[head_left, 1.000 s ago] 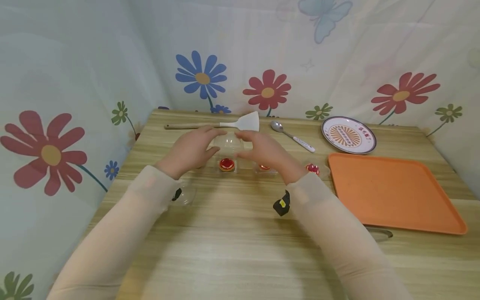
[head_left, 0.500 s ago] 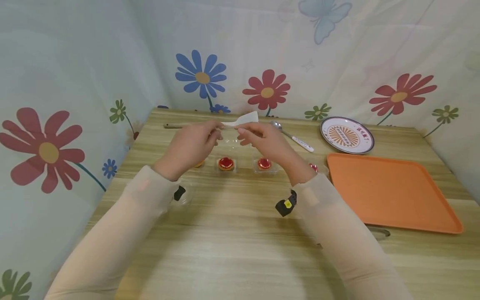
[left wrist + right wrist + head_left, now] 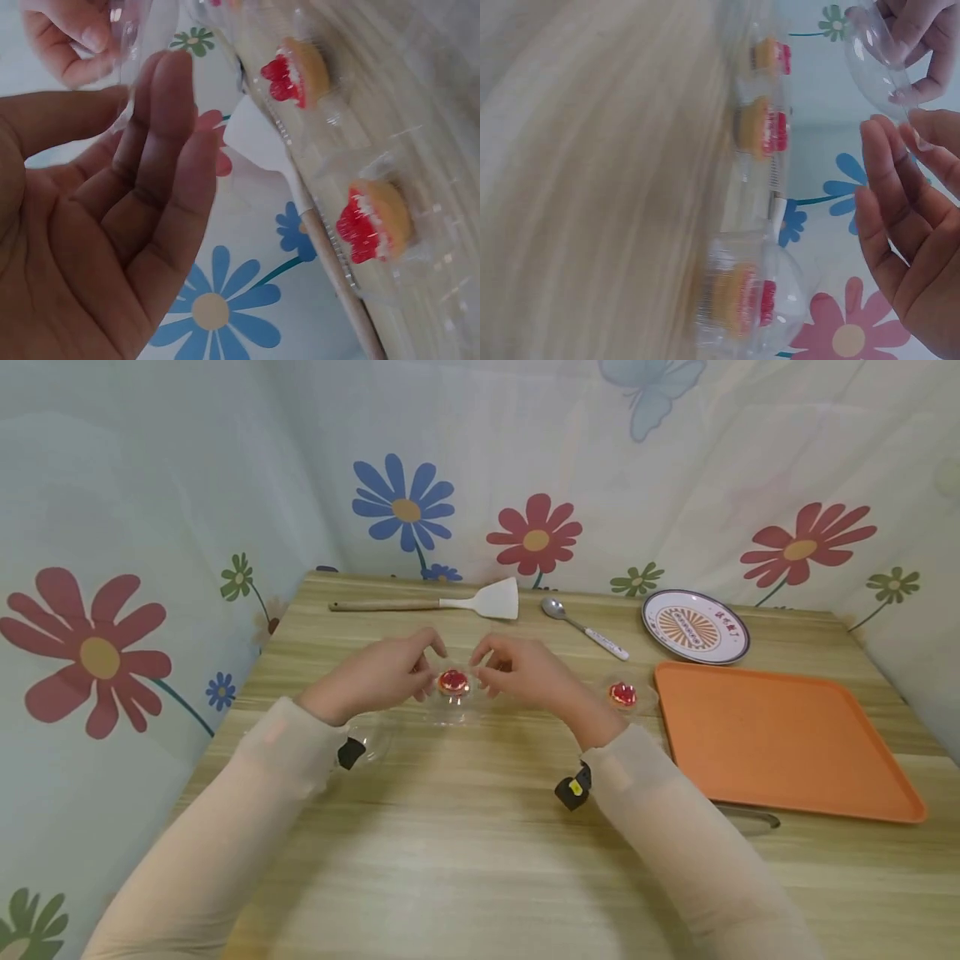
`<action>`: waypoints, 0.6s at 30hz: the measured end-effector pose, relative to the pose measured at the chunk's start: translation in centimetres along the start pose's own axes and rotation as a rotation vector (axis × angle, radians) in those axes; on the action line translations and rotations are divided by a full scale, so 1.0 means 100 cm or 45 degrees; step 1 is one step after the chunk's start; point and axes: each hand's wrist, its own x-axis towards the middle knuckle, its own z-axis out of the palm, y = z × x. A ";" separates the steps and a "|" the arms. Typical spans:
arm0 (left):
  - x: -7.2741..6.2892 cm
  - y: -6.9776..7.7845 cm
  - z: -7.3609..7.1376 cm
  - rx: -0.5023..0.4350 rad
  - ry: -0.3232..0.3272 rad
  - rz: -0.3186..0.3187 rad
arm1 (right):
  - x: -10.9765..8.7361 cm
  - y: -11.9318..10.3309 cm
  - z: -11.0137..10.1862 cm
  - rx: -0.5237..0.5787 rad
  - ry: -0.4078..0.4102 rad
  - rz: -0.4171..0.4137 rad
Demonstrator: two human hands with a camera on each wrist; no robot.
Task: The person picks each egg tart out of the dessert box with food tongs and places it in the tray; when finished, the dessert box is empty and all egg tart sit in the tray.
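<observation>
Between both hands is a clear plastic dome lid (image 3: 871, 64), raised above the table. My left hand (image 3: 378, 675) pinches one side of its rim with thumb and fingertips. The opposite side is pinched by my right hand (image 3: 534, 675), whose other fingers spread loosely in the right wrist view. A small tart with red topping (image 3: 453, 682) shows between the hands in the head view. In the left wrist view, two tarts, one nearer (image 3: 375, 223) and one farther (image 3: 296, 73), sit in clear trays. A domed tart (image 3: 622, 695) stands right of my right hand.
Along the back lie a white spatula (image 3: 480, 602) with a wooden handle, a spoon (image 3: 583, 628) and a patterned plate (image 3: 696, 627). An orange tray (image 3: 787, 739) is at the right, a curved metal piece (image 3: 753, 817) by its front edge. Another clear dome (image 3: 375, 743) lies beside the left sleeve.
Both hands first lifted the dome lid up from over a tart, then brought it lower and nearer the body. The spatula shows fully again, and the right hand now covers another tart.
</observation>
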 end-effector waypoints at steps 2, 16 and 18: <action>-0.001 -0.004 0.004 -0.004 -0.075 0.003 | 0.000 0.002 0.005 -0.096 -0.039 -0.002; -0.005 -0.014 0.029 0.004 -0.277 -0.021 | -0.001 0.007 0.022 -0.522 -0.177 -0.127; -0.004 -0.015 0.031 0.030 -0.280 -0.021 | -0.001 0.007 0.023 -0.527 -0.193 -0.121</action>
